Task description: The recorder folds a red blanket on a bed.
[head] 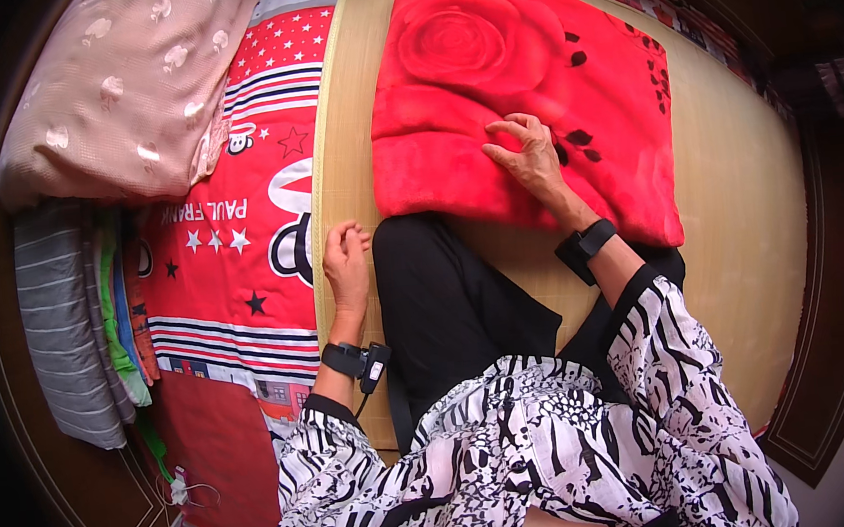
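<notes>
A thick red plush blanket (456,140), folded into a rough square and printed with a large rose and dark leaves, lies on a tan woven mat (739,183) in front of my knees. Over its near half is my right hand (531,154), fingers spread and slightly curled, holding nothing; whether the fingertips touch the plush is hard to tell. My left hand (346,261) is beside my left knee, above the mat's yellow edge, its fingers loosely bent with nothing in them. Each wrist wears a black strap.
Left of the mat lies a red, white and black printed bedspread (262,157). A pink bundled cover (120,86) rests at upper left, with a grey striped folded cloth (58,318) and other folded fabrics below it. Dark wooden bed edges (829,318) flank both sides. A white cable (180,489) lies at lower left.
</notes>
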Demonstrator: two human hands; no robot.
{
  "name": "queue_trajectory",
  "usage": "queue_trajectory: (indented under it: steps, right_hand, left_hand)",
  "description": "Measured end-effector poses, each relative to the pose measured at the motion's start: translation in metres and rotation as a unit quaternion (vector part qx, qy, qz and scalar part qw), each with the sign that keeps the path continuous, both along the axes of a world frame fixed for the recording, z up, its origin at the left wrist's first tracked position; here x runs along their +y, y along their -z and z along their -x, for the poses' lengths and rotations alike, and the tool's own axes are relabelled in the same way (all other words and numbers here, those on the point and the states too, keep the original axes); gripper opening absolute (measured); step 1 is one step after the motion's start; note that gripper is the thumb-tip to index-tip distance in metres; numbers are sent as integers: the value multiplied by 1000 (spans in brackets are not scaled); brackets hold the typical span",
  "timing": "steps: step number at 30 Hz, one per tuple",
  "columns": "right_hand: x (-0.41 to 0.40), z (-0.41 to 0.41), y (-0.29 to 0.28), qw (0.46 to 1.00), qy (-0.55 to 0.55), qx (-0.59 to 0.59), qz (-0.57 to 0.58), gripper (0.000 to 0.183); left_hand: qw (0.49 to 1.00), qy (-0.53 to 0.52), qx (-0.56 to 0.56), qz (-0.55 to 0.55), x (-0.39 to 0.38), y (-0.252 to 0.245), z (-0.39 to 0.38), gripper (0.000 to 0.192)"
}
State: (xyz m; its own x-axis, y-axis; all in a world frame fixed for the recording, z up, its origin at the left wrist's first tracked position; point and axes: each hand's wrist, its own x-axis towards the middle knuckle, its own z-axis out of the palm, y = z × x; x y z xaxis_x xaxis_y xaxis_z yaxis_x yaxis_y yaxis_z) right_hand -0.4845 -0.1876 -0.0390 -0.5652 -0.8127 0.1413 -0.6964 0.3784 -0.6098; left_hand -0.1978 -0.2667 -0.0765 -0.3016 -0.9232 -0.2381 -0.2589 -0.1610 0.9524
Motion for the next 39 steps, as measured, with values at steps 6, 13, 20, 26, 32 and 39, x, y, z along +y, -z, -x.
queue_trajectory:
  steps: [6, 13, 20, 26, 32, 39]
  right_hand:
    - [-1, 7, 2, 999, 18, -33, 25, 27]
    - [0, 9, -2, 984, -19, -146, 96, 22]
    - [1, 4, -17, 984, -29, -139, 104, 22]
    - [-2, -2, -27, 993, -9, -101, 52, 24]
    - [-8, -11, -34, 1000, 2, -11, 3, 22]
    - [-16, -16, -31, 993, -26, 104, 40, 9]
  left_hand:
    - [847, -13, 222, -484, 54, -70, 95, 49]
    - [759, -74, 479, -436, 46, -41, 147, 48]
    - [739, -16, 486, -466, 39, -15, 150, 39]
    - [747, -5, 470, -469, 35, -6, 153, 40]
    - [759, -17, 456, -464, 37, -1, 155, 39]
    - [779, -22, 427, -459, 35, 0, 155, 35]
